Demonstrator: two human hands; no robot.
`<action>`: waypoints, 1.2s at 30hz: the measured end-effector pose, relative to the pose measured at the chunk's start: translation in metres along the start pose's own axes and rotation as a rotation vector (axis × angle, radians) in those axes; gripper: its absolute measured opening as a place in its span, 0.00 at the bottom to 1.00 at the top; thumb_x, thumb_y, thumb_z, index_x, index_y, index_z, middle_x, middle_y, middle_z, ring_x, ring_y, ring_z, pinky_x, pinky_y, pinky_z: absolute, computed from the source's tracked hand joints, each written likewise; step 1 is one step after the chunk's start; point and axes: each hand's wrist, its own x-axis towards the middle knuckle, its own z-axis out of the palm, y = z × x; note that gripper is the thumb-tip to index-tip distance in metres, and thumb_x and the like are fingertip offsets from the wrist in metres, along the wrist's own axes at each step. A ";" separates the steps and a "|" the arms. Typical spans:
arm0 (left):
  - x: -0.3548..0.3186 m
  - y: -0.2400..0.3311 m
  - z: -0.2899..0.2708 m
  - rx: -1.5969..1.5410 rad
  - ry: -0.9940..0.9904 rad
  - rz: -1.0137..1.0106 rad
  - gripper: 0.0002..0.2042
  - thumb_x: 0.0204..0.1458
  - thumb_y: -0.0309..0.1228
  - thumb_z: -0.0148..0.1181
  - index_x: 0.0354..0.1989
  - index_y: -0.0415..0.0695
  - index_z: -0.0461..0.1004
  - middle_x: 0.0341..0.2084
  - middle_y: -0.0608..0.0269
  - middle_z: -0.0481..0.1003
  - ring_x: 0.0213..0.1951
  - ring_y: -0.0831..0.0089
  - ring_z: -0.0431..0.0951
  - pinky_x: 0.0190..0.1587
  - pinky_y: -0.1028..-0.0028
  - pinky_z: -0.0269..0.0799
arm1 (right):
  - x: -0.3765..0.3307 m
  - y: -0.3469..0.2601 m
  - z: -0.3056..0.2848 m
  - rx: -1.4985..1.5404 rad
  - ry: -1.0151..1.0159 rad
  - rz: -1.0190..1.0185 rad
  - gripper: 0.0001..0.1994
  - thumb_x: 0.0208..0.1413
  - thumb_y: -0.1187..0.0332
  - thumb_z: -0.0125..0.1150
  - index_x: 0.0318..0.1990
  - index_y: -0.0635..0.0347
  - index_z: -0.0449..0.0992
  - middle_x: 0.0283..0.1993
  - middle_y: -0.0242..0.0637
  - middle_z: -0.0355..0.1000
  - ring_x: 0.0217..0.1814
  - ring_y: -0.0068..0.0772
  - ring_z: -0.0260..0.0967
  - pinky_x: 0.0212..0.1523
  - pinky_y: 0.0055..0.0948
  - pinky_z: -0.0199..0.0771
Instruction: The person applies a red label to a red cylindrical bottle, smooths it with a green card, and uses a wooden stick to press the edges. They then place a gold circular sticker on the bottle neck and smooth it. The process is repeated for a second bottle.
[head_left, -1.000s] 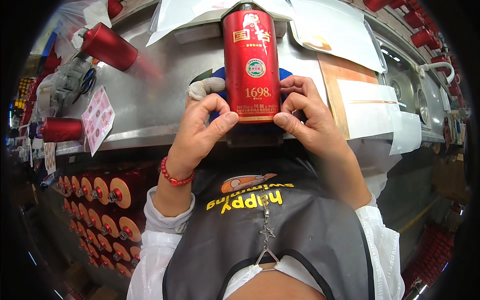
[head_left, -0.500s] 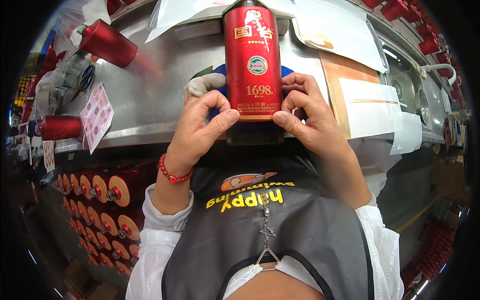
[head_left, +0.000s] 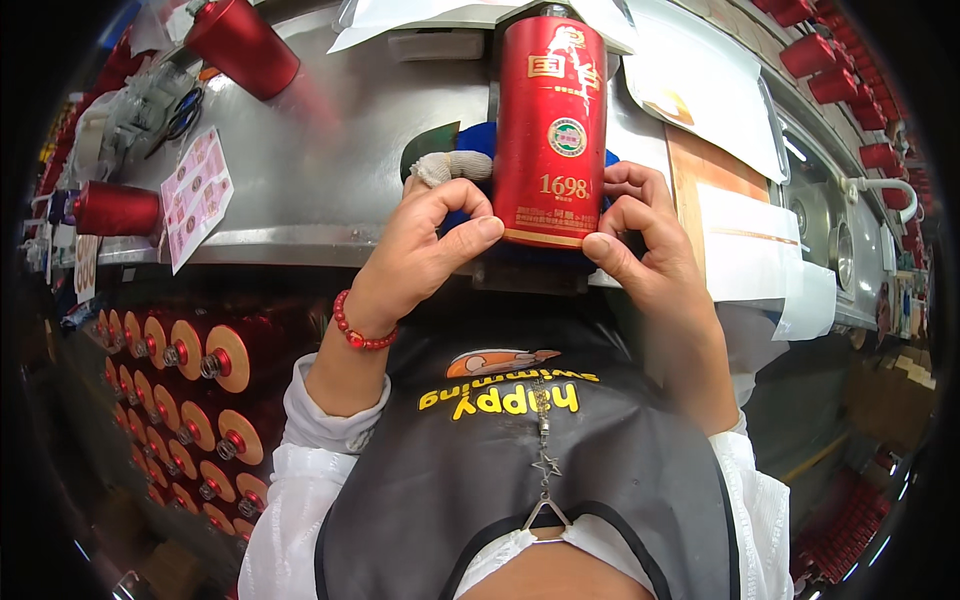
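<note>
A red bottle (head_left: pixel 551 130) with gold lettering and a small round green-and-white sticker lies face up on a blue padded support (head_left: pixel 478 140) at the bench edge, its base toward me. My left hand (head_left: pixel 415 245) grips its lower left side, the thumb at the base corner and the fingers curled against the side. One left finger wears a whitish cloth cover (head_left: pixel 452 168). On the lower right side, my right hand (head_left: pixel 650 240) has its thumb at the base corner, with curled fingers partly hidden beside the bottle.
Red bottles (head_left: pixel 240 48) lie on the metal bench (head_left: pixel 330 160) at left, near a pink sticker sheet (head_left: pixel 197 200) and scissors (head_left: pixel 180 115). White paper (head_left: pixel 740 240) overlaps a wooden board (head_left: pixel 690 165) at right. Stacked bottles with round collars (head_left: pixel 225 358) stand below left.
The bottle and both hands appear farther right in view, along with the whole bench. The bottle sits slightly tilted now. Both hands keep their places at its lower corners.
</note>
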 end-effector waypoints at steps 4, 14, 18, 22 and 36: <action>0.000 -0.007 -0.002 0.001 0.003 0.038 0.11 0.57 0.39 0.62 0.33 0.44 0.75 0.43 0.58 0.72 0.54 0.63 0.61 0.63 0.63 0.52 | 0.000 0.000 0.001 -0.004 -0.003 -0.002 0.12 0.55 0.65 0.69 0.28 0.60 0.71 0.58 0.43 0.57 0.59 0.31 0.59 0.40 0.23 0.68; -0.001 -0.012 -0.002 0.114 0.071 0.163 0.09 0.57 0.37 0.60 0.33 0.44 0.75 0.31 0.63 0.73 0.44 0.64 0.66 0.58 0.63 0.54 | 0.001 -0.005 0.001 -0.038 -0.027 0.053 0.18 0.57 0.56 0.68 0.29 0.57 0.68 0.61 0.40 0.58 0.65 0.39 0.56 0.65 0.37 0.57; -0.010 -0.013 0.007 0.327 0.300 0.134 0.06 0.55 0.32 0.60 0.33 0.44 0.75 0.34 0.60 0.75 0.42 0.61 0.70 0.58 0.63 0.55 | 0.002 -0.001 0.000 -0.058 -0.027 0.006 0.16 0.57 0.58 0.69 0.30 0.60 0.70 0.59 0.42 0.58 0.63 0.38 0.58 0.57 0.33 0.63; -0.042 -0.020 0.045 0.394 0.575 0.586 0.24 0.48 0.20 0.62 0.57 0.44 0.77 0.47 0.51 0.72 0.46 0.58 0.72 0.53 0.66 0.68 | 0.003 -0.001 -0.001 -0.066 -0.045 -0.018 0.16 0.57 0.60 0.69 0.30 0.61 0.70 0.58 0.44 0.58 0.62 0.39 0.59 0.58 0.34 0.63; -0.025 -0.015 0.044 0.630 0.593 0.821 0.16 0.48 0.22 0.66 0.47 0.47 0.82 0.40 0.69 0.80 0.49 0.70 0.74 0.54 0.67 0.68 | 0.005 0.009 -0.009 -0.019 -0.122 -0.101 0.14 0.64 0.59 0.60 0.35 0.61 0.73 0.57 0.43 0.56 0.63 0.38 0.55 0.60 0.35 0.61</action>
